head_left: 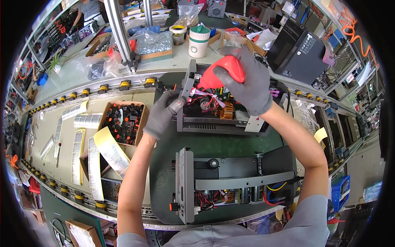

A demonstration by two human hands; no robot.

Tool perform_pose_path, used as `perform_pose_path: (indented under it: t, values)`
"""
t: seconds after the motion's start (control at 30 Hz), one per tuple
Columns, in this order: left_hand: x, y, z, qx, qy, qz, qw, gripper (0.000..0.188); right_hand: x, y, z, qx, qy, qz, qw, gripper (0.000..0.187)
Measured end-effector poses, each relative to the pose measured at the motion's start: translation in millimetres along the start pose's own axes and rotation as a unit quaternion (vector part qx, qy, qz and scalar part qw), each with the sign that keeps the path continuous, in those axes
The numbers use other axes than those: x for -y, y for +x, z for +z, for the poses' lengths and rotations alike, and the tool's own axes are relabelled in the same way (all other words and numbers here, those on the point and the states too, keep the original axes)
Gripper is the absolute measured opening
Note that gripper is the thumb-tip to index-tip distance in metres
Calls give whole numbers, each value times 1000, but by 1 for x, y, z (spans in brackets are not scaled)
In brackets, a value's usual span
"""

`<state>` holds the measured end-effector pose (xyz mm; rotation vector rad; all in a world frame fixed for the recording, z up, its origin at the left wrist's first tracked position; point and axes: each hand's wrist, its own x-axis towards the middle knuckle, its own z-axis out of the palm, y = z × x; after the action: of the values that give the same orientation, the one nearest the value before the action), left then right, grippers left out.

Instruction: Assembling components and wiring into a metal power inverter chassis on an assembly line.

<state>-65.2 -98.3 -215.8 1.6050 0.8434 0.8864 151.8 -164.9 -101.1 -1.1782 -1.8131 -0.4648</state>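
An opened grey electrical unit (pixel 224 126) lies on the green work mat, with wires, a copper coil and circuit boards inside. My left hand (pixel 164 113), in a grey glove, is closed at the edge of its end panel (pixel 186 95), thumb on the inner side. My gloved right hand (pixel 251 82) grips a smooth red plastic tool (pixel 222 73) over the interior; its kind is unclear, and its narrow end points down among the wires near the panel. Nearer me lies a second opened unit (pixel 247 181), with an orange-tipped knob (pixel 174 206) on its end panel.
Left of the mat are a cardboard box of black and orange knobs (pixel 123 123) and several printed label strips (pixel 94 164). Rows of rollers (pixel 125 85) border the line. Behind stand a white lidded cup (pixel 198 43), parts boxes (pixel 154 45) and a black computer case (pixel 294 49).
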Motion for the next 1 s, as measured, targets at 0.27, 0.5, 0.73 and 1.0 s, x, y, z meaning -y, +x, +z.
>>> perform_pose_path:
  t: [0.27,0.5,0.73,1.0]
  values:
    - [14,-10,-2,-3,8,0,1000,63,2,1,-29,-4,40,67,997,36]
    - [40,-51,-5,91,-134,18,987,86,36,-13,-91,-58,197,180,962,42]
    - [28,-60,-4,111,-126,-14,986,72,51,-18,-68,6,79,25,997,37]
    - [29,-73,3,72,-126,-24,989,59,55,-16,-63,19,61,31,997,35]
